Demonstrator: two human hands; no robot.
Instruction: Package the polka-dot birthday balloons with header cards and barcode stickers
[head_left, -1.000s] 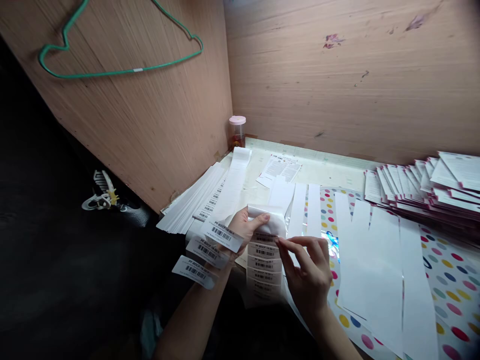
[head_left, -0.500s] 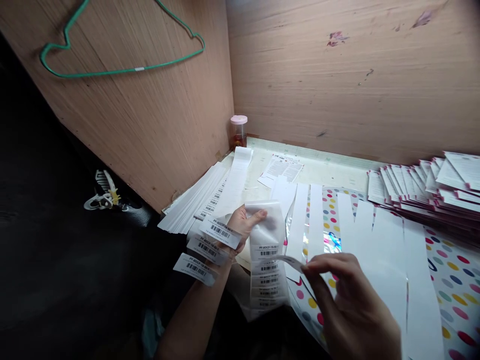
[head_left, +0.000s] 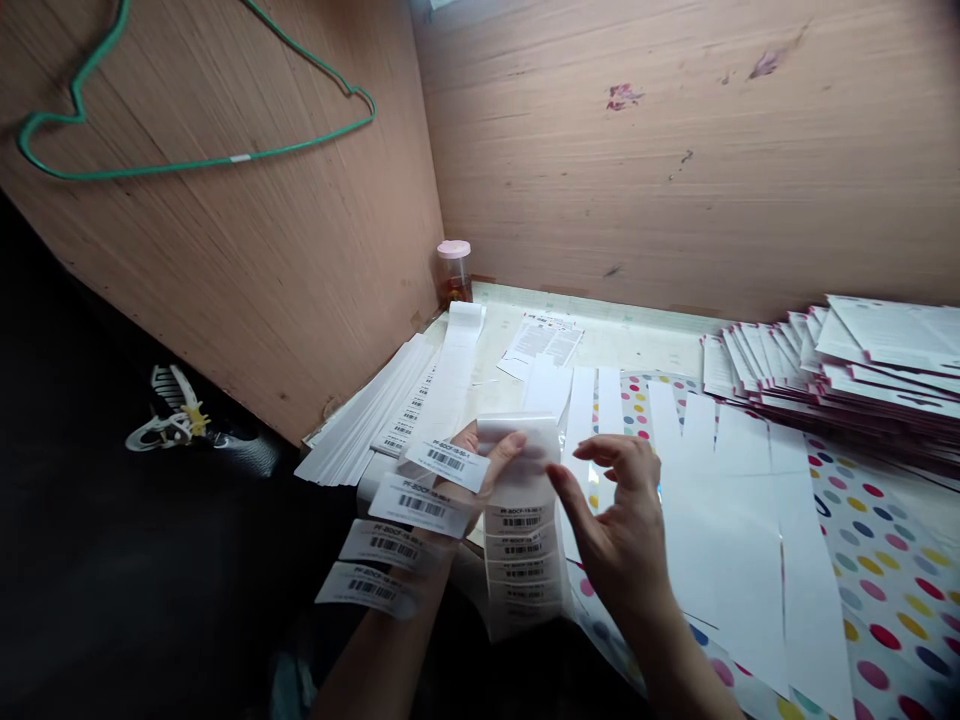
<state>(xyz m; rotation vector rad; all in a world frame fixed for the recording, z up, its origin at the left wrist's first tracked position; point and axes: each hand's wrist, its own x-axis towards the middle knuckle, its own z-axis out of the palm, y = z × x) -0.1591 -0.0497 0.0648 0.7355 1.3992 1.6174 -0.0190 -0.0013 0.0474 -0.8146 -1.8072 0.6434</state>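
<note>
Wooden wall [head_left: 225,300] carries a green wire hanger [head_left: 240,157] at 11 o'clock. Above the tabletop [head_left: 637,340] at 6 o'clock, the left hand [head_left: 472,470] pinches a barcode label strip [head_left: 521,540] in its fingers; the right hand [head_left: 619,530] spreads its fingers just beside it; leaflet stacks [head_left: 832,370] lie at 3 o'clock.

Your left hand [head_left: 495,465] pinches the top of a white barcode-label strip [head_left: 521,530], with 4 white barcode labels [head_left: 420,505] stuck along that arm. Your open right hand [head_left: 619,530] hovers just beside the strip, above polka-dot paper [head_left: 877,600].
</note>
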